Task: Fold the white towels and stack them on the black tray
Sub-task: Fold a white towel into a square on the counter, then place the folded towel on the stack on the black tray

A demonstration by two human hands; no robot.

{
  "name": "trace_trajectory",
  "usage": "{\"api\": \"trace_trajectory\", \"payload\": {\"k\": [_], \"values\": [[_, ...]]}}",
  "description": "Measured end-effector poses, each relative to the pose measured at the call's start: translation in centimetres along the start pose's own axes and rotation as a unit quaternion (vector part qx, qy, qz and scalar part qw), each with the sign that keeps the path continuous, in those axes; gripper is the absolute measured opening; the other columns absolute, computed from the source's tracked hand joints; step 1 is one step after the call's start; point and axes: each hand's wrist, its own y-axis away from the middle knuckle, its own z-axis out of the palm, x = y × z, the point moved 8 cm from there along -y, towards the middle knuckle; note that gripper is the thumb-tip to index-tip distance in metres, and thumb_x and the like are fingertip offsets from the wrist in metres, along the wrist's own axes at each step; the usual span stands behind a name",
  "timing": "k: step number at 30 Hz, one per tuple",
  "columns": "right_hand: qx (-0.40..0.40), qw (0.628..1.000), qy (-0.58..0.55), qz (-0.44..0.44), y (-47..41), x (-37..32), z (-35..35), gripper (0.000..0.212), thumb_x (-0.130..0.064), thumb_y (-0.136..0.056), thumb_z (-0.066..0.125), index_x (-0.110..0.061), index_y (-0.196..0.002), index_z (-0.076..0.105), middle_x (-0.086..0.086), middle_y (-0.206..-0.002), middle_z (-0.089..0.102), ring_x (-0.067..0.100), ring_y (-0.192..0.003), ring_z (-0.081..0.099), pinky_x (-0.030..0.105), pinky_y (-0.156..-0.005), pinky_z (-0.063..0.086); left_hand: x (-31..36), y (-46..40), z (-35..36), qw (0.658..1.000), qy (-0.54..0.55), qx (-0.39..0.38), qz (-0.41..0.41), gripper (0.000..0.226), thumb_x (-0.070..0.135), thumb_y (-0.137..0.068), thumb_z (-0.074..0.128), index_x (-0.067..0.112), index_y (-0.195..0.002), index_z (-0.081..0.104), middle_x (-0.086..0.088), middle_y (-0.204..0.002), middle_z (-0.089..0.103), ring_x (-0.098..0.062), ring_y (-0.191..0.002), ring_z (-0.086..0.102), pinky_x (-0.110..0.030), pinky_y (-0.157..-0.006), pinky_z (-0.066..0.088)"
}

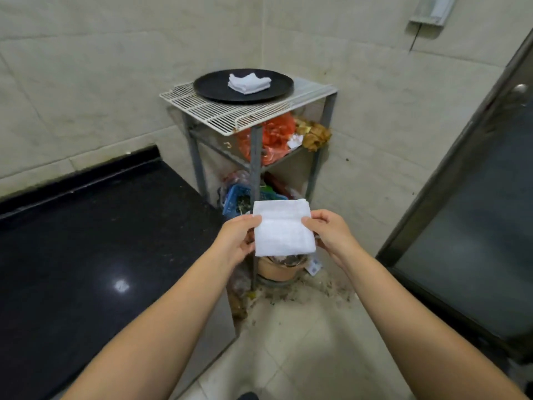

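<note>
I hold a folded white towel [284,228] in the air in front of me, below the rack. My left hand [238,236] pinches its left edge and my right hand [331,232] pinches its right edge. A round black tray [213,88] lies on top of a white wire rack [230,114] in the corner. One folded white towel [248,83] lies on the tray, right of its middle.
A black stone counter [86,241] runs along my left. A dark glass door [476,226] stands at the right. The rack's lower shelves hold red plastic bags [274,140], a blue basket [235,197] and a clay pot [278,268]. Debris litters the tiled floor.
</note>
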Motion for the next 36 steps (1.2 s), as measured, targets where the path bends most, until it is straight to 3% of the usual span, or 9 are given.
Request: {"api": "trace_trajectory", "payload": {"k": [3,7,11,18,24,27,31,34,36], "values": [[-0.015,1.0,-0.008,-0.022,-5.3,-2.2,-0.4,0.01,-0.01,-0.092,0.059,-0.014,-0.082,0.059,0.003,-0.082,0.064,0.015,-0.071,0.06,0.027,-0.058,0.045,2.9,-4.0,2.1,0.999,-0.017,-0.001,0.029,0.006,0.007,-0.091,0.057,0.01,-0.094,0.059,-0.009,-0.1,0.064,-0.023,-0.09,0.062,-0.035,-0.072,0.054],[-0.024,0.998,-0.027,-0.059,-13.1,-7.3,-0.6,0.011,-0.006,-0.092,0.058,-0.012,-0.082,0.058,0.005,-0.078,0.063,0.016,-0.065,0.059,0.023,-0.053,0.048,9.7,-9.6,6.0,0.993,-0.057,-0.015,0.1,0.012,0.009,-0.092,0.054,0.012,-0.082,0.059,-0.005,-0.084,0.063,-0.018,-0.072,0.06,-0.032,-0.061,0.051],[-0.027,0.994,-0.007,-0.11,-20.8,-14.3,-0.8,0.008,-0.008,-0.089,0.062,-0.013,-0.083,0.06,0.01,-0.089,0.065,0.019,-0.075,0.06,0.031,-0.07,0.047,18.2,-13.3,10.1,0.98,-0.084,-0.03,0.179,0.014,0.01,-0.091,0.057,0.011,-0.077,0.058,-0.007,-0.081,0.064,-0.017,-0.069,0.062,-0.025,-0.052,0.051],[-0.085,0.974,0.053,-0.202,-31.8,-25.3,2.1,0.007,-0.015,-0.09,0.062,-0.012,-0.096,0.063,0.0,-0.09,0.067,0.013,-0.08,0.063,0.025,-0.068,0.051,29.9,-18.6,12.4,0.947,-0.119,0.033,0.297,0.016,0.007,-0.092,0.056,0.01,-0.077,0.055,-0.005,-0.074,0.059,-0.012,-0.059,0.058,-0.024,-0.053,0.051],[-0.153,0.95,0.124,-0.242,-43.3,-31.5,7.2,0.006,-0.015,-0.088,0.062,-0.016,-0.083,0.064,0.001,-0.088,0.066,0.018,-0.086,0.061,0.034,-0.081,0.048,36.4,-26.3,12.3,0.938,-0.107,0.144,0.298,0.012,0.007,-0.092,0.057,0.011,-0.08,0.056,-0.006,-0.084,0.063,-0.019,-0.076,0.063,-0.034,-0.071,0.056],[-0.164,0.933,0.179,-0.267,-48.4,-33.7,9.6,0.015,-0.016,-0.088,0.061,-0.008,-0.099,0.067,0.004,-0.093,0.063,0.017,-0.089,0.058,0.034,-0.084,0.047,38.8,-30.4,12.1,0.931,-0.095,0.197,0.291,0.02,0.007,-0.092,0.057,0.014,-0.075,0.049,-0.004,-0.077,0.059,-0.017,-0.067,0.059,-0.03,-0.061,0.054],[-0.185,0.912,0.25,-0.267,-53.7,-33.7,13.1,0.01,-0.019,-0.086,0.06,-0.01,-0.085,0.064,0.004,-0.084,0.06,0.018,-0.082,0.055,0.029,-0.074,0.042,40.5,-34.5,10.4,0.914,-0.119,0.278,0.273,0.023,0.006,-0.09,0.059,0.013,-0.072,0.047,-0.007,-0.074,0.055,-0.02,-0.062,0.056,-0.023,-0.038,0.048],[-0.215,0.894,0.299,-0.255,-55.4,-31.9,14.5,0.032,-0.018,-0.086,0.057,0.012,-0.096,0.061,0.019,-0.081,0.059,0.026,-0.076,0.056,0.028,-0.068,0.038,39.9,-36.7,9.0,0.906,-0.149,0.315,0.242,0.027,0.003,-0.088,0.06,0.014,-0.067,0.046,-0.007,-0.071,0.053,-0.022,-0.063,0.054,-0.028,-0.042,0.045],[-0.228,0.881,0.324,-0.257,-55.7,-30.8,14.9,0.035,-0.016,-0.089,0.056,0.015,-0.105,0.059,0.03,-0.106,0.063,0.038,-0.098,0.06,0.035,-0.08,0.047,38.8,-37.7,8.3,0.907,-0.162,0.325,0.213,0.028,0.004,-0.088,0.061,0.014,-0.067,0.045,-0.007,-0.073,0.054,-0.021,-0.065,0.055,-0.03,-0.046,0.046]]}}
